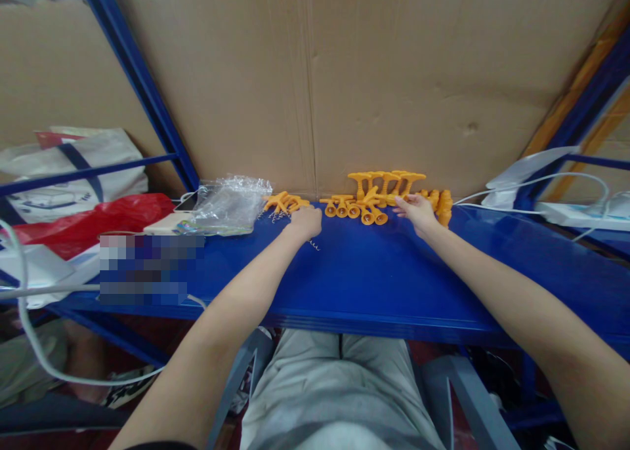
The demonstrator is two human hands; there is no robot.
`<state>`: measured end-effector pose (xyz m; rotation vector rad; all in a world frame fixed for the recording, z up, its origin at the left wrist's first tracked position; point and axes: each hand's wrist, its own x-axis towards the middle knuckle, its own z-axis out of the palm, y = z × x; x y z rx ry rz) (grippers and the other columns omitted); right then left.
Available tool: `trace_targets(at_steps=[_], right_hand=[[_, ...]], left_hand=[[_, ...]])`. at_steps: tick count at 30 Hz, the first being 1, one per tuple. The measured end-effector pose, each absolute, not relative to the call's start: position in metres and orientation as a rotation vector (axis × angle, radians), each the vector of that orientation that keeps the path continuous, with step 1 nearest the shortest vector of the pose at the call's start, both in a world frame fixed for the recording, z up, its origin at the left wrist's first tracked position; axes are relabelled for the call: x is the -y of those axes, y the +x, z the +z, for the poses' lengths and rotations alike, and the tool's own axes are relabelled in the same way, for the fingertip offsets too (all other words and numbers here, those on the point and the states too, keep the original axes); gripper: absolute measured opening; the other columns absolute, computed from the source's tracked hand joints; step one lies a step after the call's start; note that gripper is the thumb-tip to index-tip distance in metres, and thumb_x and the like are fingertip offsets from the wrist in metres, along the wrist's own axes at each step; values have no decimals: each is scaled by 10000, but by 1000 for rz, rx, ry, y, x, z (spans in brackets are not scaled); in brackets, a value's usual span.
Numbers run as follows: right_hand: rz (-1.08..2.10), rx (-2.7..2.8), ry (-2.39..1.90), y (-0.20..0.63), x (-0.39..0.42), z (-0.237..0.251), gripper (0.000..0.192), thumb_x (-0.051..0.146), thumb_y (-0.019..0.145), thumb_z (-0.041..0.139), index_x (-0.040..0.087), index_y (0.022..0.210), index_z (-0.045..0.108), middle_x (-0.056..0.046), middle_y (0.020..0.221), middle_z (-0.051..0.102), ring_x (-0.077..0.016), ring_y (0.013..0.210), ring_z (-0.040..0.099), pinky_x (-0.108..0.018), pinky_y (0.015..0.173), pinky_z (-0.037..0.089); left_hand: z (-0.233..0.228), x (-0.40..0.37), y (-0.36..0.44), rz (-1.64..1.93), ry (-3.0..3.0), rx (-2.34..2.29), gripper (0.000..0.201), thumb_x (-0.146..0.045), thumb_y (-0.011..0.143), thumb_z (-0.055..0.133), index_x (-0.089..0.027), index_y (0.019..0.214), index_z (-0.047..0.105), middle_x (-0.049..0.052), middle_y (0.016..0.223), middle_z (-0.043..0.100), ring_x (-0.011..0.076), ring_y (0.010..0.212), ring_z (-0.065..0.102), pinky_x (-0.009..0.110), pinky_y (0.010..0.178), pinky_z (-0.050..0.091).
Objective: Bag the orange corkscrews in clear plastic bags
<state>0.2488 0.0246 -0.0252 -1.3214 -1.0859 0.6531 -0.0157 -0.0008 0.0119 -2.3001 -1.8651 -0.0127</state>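
Seated at a blue shelf (374,286) backed by a wall of brown cardboard (394,76), both bare arms stretched toward the far edge.

Left hand (305,222): curled into a loose fist, knuckles up, resting on the shelf just near of a small cluster of orange plastic pieces (285,203). A thin metal spring (314,245) pokes out from under the fist on its near side; whether gripped or merely lying beneath, cannot tell.

Right hand (417,212): fingers extended and slightly spread, fingertips touching the main heap of orange T-handled pieces (378,191) at the far middle of the shelf, some standing upright against the cardboard, others lying on their sides with round open ends facing near. Not visibly closed around any piece. A few more orange pieces (441,204) stacked just right of this hand.

Left of the small cluster: a crumpled clear plastic bag (229,204), partly over a flat white object. Farther left: a red plastic bag (88,224) and a white tote with dark straps (73,168). Far right: white cables (531,191) trailing to a white power strip (571,214).
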Motion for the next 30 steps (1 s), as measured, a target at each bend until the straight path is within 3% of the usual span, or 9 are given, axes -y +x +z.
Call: trace_targets(at_steps=[4, 8, 12, 19, 24, 30], right_hand=[[506, 1263, -1621, 246, -20, -31, 234, 293, 885, 646, 105, 1006, 577, -174, 1017, 715, -217, 861, 713, -280, 688, 537], [127, 1689, -1942, 242, -11, -28, 342, 426, 923, 567, 97, 970, 645, -205, 1052, 717, -315, 1034, 680, -362, 833, 502], [-96, 1889, -2143, 235, -3, -20, 473, 477, 990, 375, 112, 1054, 668, -222, 1097, 712, -334, 1093, 662, -407, 879, 477], [-153, 1917, -2241, 230, 3, -15, 566, 503, 1003, 295, 78, 1181, 624, -258, 1139, 691, -338, 1128, 647, -416, 900, 469], [-145, 1927, -2210, 230, 2, -18, 569, 497, 1005, 273, 90, 1172, 633, -248, 1162, 685, -342, 1150, 630, -435, 919, 461], [-134, 1936, -2174, 237, 1, -15, 583, 481, 1007, 253, 88, 1129, 666, -248, 1176, 673, -365, 1171, 605, -484, 953, 433]], left_hand=[[19, 1, -19, 248, -2253, 2029, 595, -63, 764, 541, -114, 1356, 557, 245, 1381, 558, 356, 1249, 562, 453, 959, 504], [23, 5, -19, 364, -2309, 1993, 591, -108, 777, 560, -149, 1366, 557, 215, 1377, 577, 334, 1227, 587, 395, 946, 511], [22, 10, -16, 335, -2362, 1916, 554, -149, 782, 578, -165, 1335, 589, 206, 1343, 606, 345, 1199, 604, 403, 946, 510], [15, 10, -10, 286, -2420, 1881, 494, -214, 874, 507, -153, 1362, 555, 206, 1394, 544, 324, 1228, 580, 378, 976, 492], [6, 7, -3, 135, -2424, 1896, 468, -212, 888, 448, -182, 1338, 575, 174, 1354, 562, 300, 1186, 606, 342, 947, 501], [13, 11, -2, 36, -2450, 1868, 477, -179, 898, 378, -119, 1332, 566, 201, 1335, 586, 311, 1194, 604, 350, 925, 490]])
